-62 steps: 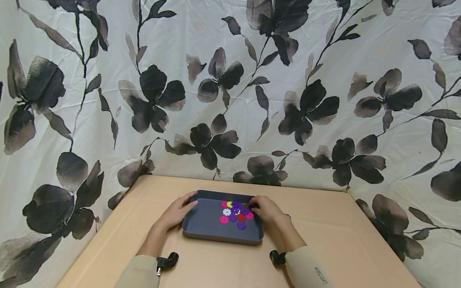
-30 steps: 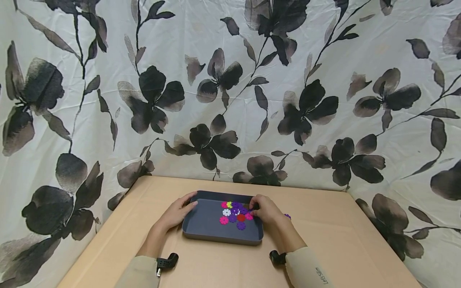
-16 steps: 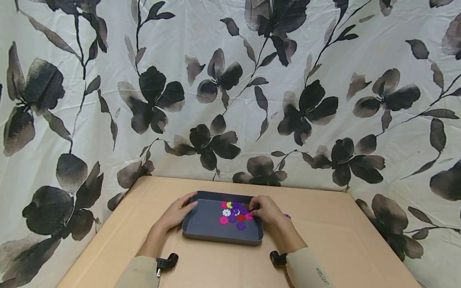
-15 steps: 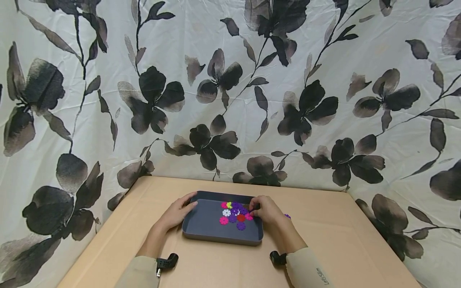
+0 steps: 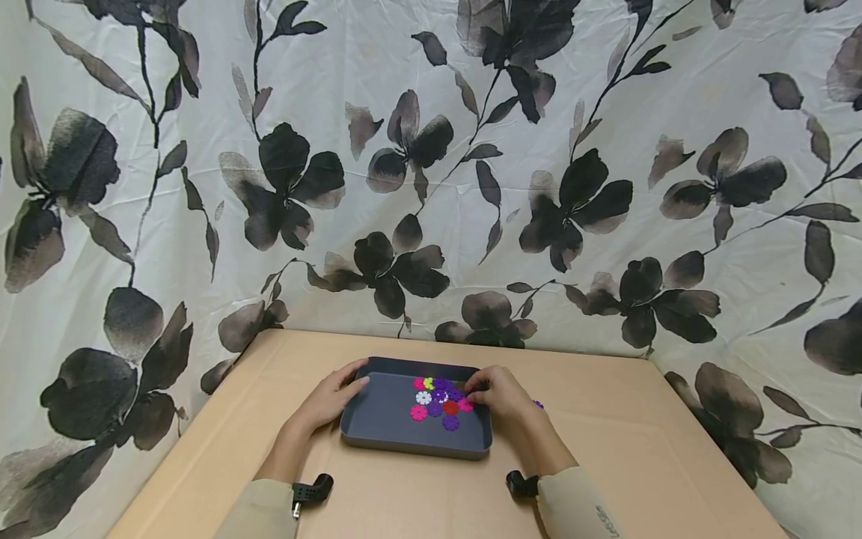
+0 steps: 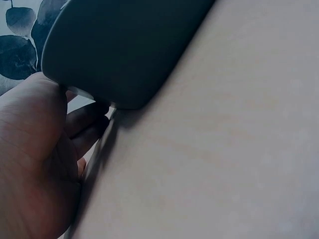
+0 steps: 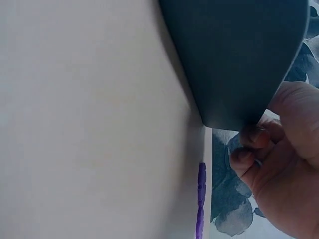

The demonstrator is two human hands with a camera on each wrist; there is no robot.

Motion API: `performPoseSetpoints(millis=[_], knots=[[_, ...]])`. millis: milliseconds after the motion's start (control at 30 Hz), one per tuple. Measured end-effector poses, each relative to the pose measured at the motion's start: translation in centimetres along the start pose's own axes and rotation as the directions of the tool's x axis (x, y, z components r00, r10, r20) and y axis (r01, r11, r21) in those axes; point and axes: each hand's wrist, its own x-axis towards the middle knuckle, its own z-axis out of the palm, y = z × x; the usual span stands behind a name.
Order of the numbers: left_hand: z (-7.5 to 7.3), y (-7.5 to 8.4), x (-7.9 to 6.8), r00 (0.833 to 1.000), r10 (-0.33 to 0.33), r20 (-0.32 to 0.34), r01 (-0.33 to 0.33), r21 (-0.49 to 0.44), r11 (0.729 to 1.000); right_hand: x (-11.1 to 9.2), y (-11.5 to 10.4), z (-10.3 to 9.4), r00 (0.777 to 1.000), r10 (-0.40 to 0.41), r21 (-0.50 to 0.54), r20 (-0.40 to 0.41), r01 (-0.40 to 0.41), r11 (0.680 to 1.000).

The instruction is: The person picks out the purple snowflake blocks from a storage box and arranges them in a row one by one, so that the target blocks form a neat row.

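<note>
A dark grey tray lies on the table with several flower-shaped plastic discs gathered in its right half: purple, pink, red, white and yellow-green. My left hand grips the tray's left edge, its thumb over the rim; in the left wrist view, fingers show under the tray corner. Over the right rim reaches my right hand, fingertips bent down among the discs. Whether it pinches a disc is hidden. In the right wrist view its lower fingers curl outside the tray wall.
Purple discs lie on the table just right of my right wrist, appearing as a purple strip in the right wrist view. The light tan table extends on both sides. A floral cloth hangs behind it.
My right hand's fingertips have shifted slightly among the discs near the right rim, and its forearm has moved a little to the right. My left hand and the tray stay put.
</note>
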Motion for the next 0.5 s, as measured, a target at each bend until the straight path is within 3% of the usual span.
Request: performPoseSetpoints(millis=[300, 500], knots=[[0.0, -0.1, 0.0, 1.000, 0.007, 0.000, -0.007, -0.002, 1.000, -1.2, -0.9, -1.2, 0.992, 0.037, 0.112, -0.118, -0.024, 0.993], [0.1, -0.1, 0.0, 1.000, 0.012, 0.000, -0.012, -0.006, 1.000, -2.3, -0.7, -2.2, 0.977, 0.015, 0.136, -0.214, 0.015, 0.991]])
